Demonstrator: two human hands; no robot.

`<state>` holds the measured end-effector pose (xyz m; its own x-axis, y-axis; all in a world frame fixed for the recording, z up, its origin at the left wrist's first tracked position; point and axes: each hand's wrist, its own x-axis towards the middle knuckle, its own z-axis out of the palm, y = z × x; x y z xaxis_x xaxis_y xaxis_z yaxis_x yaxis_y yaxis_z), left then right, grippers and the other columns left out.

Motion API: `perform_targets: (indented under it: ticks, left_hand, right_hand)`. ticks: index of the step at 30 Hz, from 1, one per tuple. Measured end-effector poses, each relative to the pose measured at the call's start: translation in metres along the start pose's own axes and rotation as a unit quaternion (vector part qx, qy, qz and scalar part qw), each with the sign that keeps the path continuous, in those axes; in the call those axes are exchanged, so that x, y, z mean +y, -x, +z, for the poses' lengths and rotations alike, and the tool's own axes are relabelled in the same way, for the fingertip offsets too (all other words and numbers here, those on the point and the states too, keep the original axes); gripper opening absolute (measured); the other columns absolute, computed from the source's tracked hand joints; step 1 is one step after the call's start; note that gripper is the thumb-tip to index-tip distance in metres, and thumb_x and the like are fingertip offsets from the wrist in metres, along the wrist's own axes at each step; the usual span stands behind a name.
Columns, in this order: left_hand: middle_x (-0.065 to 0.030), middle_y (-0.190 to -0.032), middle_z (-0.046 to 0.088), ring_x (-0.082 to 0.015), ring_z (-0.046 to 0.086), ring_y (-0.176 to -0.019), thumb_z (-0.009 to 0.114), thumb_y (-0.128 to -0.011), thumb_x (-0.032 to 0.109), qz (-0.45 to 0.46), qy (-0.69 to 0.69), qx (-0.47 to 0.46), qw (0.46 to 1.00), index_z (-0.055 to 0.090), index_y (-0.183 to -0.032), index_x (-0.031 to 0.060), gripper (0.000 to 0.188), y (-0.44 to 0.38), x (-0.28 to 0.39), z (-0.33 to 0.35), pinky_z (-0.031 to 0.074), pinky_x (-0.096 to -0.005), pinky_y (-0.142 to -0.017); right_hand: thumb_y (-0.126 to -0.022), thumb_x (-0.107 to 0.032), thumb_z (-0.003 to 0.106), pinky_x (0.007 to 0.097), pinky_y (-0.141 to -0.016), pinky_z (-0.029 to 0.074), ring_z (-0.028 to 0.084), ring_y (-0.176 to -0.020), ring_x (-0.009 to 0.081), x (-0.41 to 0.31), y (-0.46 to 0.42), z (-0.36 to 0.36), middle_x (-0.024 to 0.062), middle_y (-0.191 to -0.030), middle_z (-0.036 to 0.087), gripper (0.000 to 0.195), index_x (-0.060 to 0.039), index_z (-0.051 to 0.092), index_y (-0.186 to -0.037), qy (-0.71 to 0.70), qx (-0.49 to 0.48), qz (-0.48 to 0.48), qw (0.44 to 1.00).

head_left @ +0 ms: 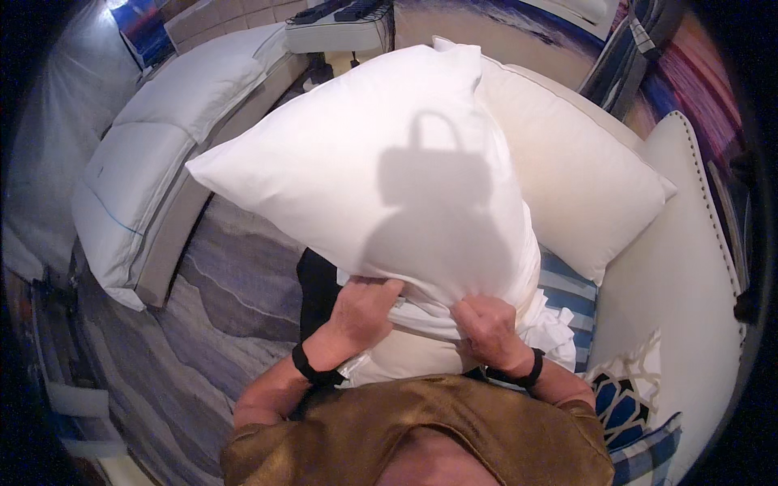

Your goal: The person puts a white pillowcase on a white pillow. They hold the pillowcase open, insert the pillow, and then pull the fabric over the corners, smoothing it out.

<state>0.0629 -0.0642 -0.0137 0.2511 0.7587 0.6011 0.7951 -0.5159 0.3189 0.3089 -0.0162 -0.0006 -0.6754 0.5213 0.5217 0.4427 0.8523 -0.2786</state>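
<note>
A large white pillowcase (316, 164) stands in front of me, filled out by a pillow. Its gathered edge is pinched in my left hand (364, 310) and, a little to the right, in my right hand (489, 328). Below this edge a cream pillow (419, 355) shows between my forearms, against my body. A shadow falls across the white fabric. Behind it at the right leans another cream pillow (565, 152). Crumpled white cloth (553, 334) lies beside my right hand.
A cream studded armchair or sofa (668, 261) with a striped seat (568, 285) and patterned cushions (626, 401) is at the right. At the left is a bed with white bedding (146, 164), beside a grey patterned carpet (225, 279). A white nightstand (334, 36) stands behind.
</note>
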Motion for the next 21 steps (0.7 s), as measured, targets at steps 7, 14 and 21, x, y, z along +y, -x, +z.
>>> perform_targets:
  ticks: [7,14,21]
  left_hand:
    - [-0.0173,-0.094,0.055,-0.036,0.057,-0.086,0.064,-0.067,-0.004,-0.01,-0.176,0.095,0.98,0.063,-0.11,0.0008,0.044,-0.026,-0.014,-0.006,0.046,-0.0472,-0.082]
    - [-0.0074,-0.098,0.068,-0.0201,0.065,-0.091,0.053,-0.083,-0.01,-0.197,0.205,0.136,0.949,0.063,-0.104,-0.0012,0.025,-0.039,-0.042,0.002,0.052,-0.0311,-0.082]
    - [0.0015,-0.109,0.069,-0.0066,0.061,-0.099,0.059,-0.096,0.001,-0.339,0.513,-0.189,0.766,0.066,-0.125,-0.0001,0.03,-0.01,-0.047,0.032,0.051,-0.0253,-0.088]
  right_hand:
    - [-0.071,-0.002,0.064,0.0444,-0.052,0.044,0.055,-0.06,0.0322,0.011,-0.023,-0.006,0.0109,-0.068,0.048,0.019,-0.0068,0.054,-0.086,-0.014,0.07,0.001,0.997]
    - [-0.068,-0.003,0.069,0.0444,-0.062,0.047,0.056,-0.074,0.0344,0.027,-0.053,-0.016,0.0136,-0.083,0.052,0.036,-0.0063,0.059,-0.102,-0.016,0.049,-0.023,0.998]
    - [-0.06,-0.006,0.076,0.0466,-0.083,0.047,0.056,-0.094,0.0379,0.061,-0.089,-0.052,0.0148,-0.103,0.06,0.055,-0.0087,0.059,-0.113,0.045,0.069,-0.039,0.996]
